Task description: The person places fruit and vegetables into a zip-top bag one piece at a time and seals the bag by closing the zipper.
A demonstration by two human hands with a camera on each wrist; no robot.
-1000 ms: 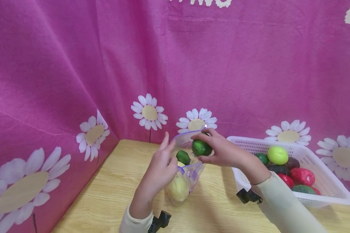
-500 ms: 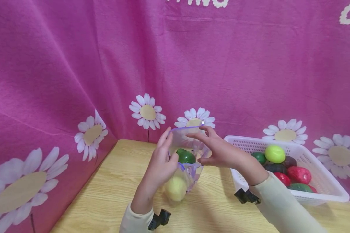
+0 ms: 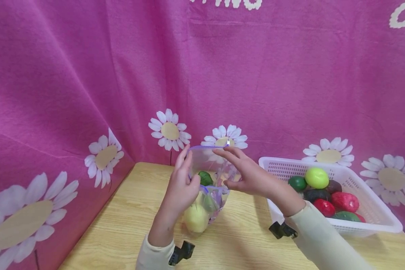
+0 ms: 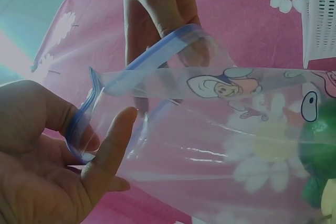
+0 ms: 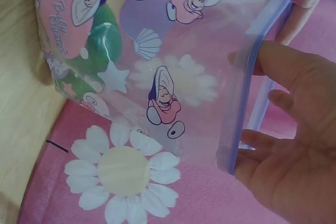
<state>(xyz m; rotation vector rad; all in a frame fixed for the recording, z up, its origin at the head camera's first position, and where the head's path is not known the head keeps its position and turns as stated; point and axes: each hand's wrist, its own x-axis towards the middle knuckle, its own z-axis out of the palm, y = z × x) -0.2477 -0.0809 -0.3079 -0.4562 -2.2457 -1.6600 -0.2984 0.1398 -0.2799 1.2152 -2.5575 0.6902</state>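
Clear plastic bag [image 3: 218, 197] on the surface [image 3: 121, 221] already holds green fruit [image 3: 206, 178] and pale fruit [image 3: 195, 218] — left hand [image 3: 181, 185] and right hand [image 3: 249, 175] at its mouth, fingers spread — several pieces [image 3: 345, 202] unbagged in the basket [image 3: 281, 169].

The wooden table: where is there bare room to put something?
Left of the left hand, the table is bare to the pink curtain. Another patch lies in front of the bag, between the sleeves. Crowded: the bag's mouth, between left hand and right hand, and the basket's place at right.

Two grips [image 3: 182, 183] [image 3: 248, 170], one zip bag [image 3: 219, 195], one white basket [image 3: 279, 169], one lime-green fruit [image 3: 316, 177], two wrist cameras [image 3: 181, 253] [image 3: 282, 230]
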